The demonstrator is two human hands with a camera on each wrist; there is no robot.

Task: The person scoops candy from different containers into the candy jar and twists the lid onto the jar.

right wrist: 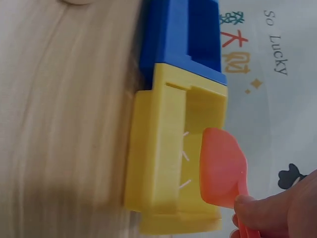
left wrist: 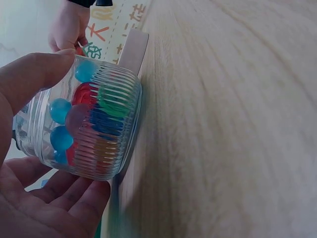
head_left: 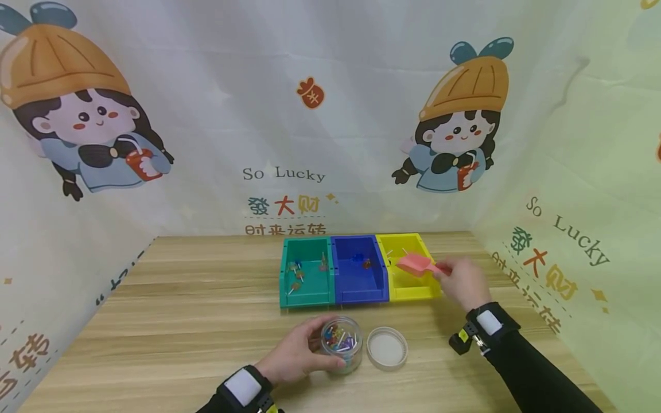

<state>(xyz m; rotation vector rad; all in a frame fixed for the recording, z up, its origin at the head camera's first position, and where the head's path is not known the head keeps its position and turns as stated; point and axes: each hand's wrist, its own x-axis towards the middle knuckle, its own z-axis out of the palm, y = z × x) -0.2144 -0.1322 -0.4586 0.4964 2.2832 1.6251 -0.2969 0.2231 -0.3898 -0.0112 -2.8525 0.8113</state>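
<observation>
My left hand [head_left: 296, 355] holds a clear ribbed jar [head_left: 352, 363] upright on the table, thumb on one side and fingers round the other. Small coloured pieces, some with thin pale sticks, fill part of it; round blue ones show through its wall [left wrist: 106, 171] in the left wrist view. With thumb and fingers, my right hand [head_left: 465, 282] pinches the handle of a pink scoop [head_left: 415, 264]. The scoop's blade is over the yellow bin [head_left: 415, 293], where a few thin pale sticks are visible. Whether the scoop carries anything, I cannot tell.
Left of the yellow bin, and joined in a row, are a blue bin [head_left: 361, 296] with a few pieces and a green bin [head_left: 310, 299] with several. A round lid [head_left: 387, 349] lies right of the jar. Printed cloth [head_left: 361, 143] hangs behind the wooden table [head_left: 196, 298].
</observation>
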